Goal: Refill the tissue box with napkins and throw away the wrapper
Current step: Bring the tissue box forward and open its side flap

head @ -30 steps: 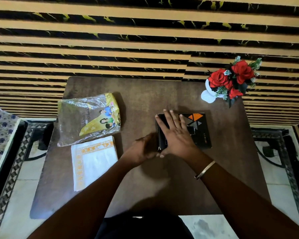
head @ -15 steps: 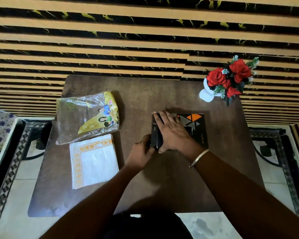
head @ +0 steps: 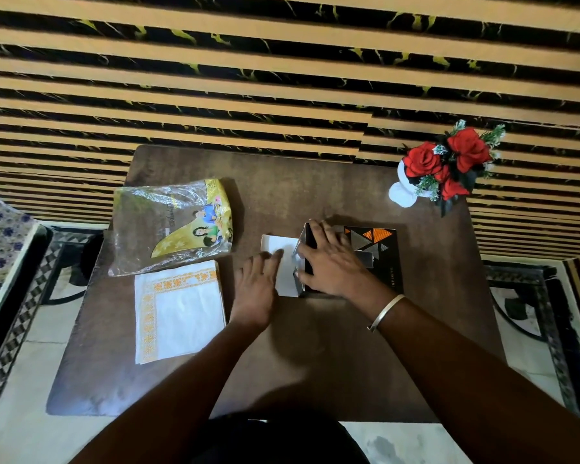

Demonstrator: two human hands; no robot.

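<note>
A black tissue box (head: pixel 379 256) with orange and grey triangles lies on the brown table (head: pixel 315 346). Its left end flap (head: pixel 278 259) is folded out flat, white inside. My right hand (head: pixel 332 262) presses on the box top at the open end. My left hand (head: pixel 257 289) rests flat on the flap, fingers spread. A stack of white napkins (head: pixel 180 309) with orange borders lies to the left. Behind it is the clear and yellow plastic wrapper (head: pixel 171 226), empty and crumpled.
A white vase of red roses (head: pixel 446 165) stands at the table's far right corner. A striped black and tan wall runs behind the table. Black metal chair frames (head: pixel 533 296) flank the table on the tiled floor.
The box's left end flap has swung open and now lies flat on the table. My left hand moved onto it; my right hand stayed on the box.
</note>
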